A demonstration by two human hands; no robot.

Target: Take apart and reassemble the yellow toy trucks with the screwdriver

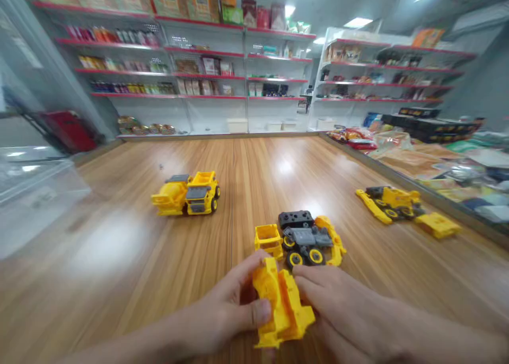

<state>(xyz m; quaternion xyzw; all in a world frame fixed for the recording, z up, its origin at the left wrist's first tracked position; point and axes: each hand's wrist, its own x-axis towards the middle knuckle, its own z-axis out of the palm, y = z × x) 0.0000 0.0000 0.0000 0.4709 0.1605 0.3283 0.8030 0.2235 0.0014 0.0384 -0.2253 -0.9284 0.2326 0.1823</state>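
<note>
My left hand (234, 305) grips a yellow plastic toy truck part (282, 305) between thumb and fingers, low in the middle of the view. On the part's right side, my right hand (338, 300) touches it with bent fingers, partly hidden behind it. Just beyond my hands lie a yellow toy cab frame (269, 239), a grey toy chassis (308, 238) with black and yellow wheels, a black studded base piece (296, 219) and a curved yellow piece (334, 242).
Two yellow toy trucks (189, 193) stand together at the left of the wooden table (222, 157). More toy vehicle parts (397, 202) lie at the right. Bagged goods (433, 165) border the table's right side; stocked shelves (207, 78) stand behind. A clear bin (43, 194) is at left.
</note>
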